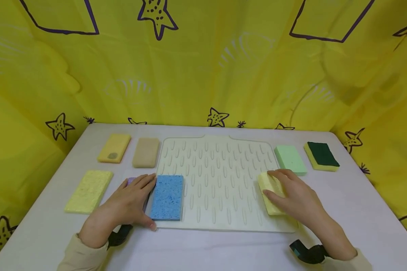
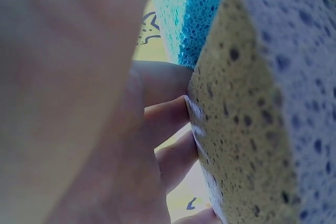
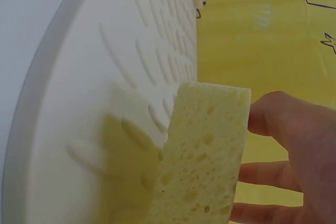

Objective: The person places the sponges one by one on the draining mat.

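My left hand (image 1: 132, 199) holds a purple sponge (image 2: 317, 93) that it mostly covers in the head view. Its fingertips lie against the far side of the sponge, while the thumb reaches down beside the near left corner of a blue sponge (image 1: 167, 197). That blue sponge lies flat at the left edge of a white ridged mat (image 1: 220, 180). On the mat's right side, my right hand (image 1: 296, 194) grips a pale yellow sponge (image 1: 270, 188) between thumb and fingers. The right wrist view shows the porous side of this yellow sponge (image 3: 202, 156) close to the mat.
Left of the mat lie a yellow sponge with a dark spot (image 1: 117, 146), a beige sponge (image 1: 146, 152) and a flat pale yellow sponge (image 1: 89, 192). On the right are a mint-green sponge (image 1: 290, 160) and a yellow sponge with a dark green scouring top (image 1: 322, 156). A yellow curtain (image 1: 203, 82) hangs behind.
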The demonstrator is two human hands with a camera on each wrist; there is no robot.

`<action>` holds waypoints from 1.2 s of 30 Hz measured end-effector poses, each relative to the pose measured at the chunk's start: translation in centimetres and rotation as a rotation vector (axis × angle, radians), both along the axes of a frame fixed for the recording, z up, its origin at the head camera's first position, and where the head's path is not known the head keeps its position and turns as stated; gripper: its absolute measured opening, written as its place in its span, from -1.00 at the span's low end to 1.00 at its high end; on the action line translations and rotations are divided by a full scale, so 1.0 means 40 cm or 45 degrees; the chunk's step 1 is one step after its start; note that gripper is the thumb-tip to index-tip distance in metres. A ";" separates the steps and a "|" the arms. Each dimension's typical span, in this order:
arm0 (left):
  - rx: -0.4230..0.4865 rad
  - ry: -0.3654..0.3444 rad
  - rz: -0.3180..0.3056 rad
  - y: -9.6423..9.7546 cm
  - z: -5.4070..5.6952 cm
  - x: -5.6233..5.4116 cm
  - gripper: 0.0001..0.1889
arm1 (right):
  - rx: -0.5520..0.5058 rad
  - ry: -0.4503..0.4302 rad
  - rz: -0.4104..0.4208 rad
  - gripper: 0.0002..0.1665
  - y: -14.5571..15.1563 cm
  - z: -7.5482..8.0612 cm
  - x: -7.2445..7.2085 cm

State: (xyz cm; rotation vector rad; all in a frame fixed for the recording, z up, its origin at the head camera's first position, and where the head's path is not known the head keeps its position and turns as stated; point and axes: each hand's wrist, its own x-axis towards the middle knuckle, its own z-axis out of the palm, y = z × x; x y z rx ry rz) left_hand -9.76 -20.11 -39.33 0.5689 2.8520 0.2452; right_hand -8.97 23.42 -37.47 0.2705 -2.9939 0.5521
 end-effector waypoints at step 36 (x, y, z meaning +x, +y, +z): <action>0.010 0.022 -0.011 0.001 0.006 0.004 0.41 | -0.066 0.073 0.136 -0.37 -0.214 -0.030 -0.015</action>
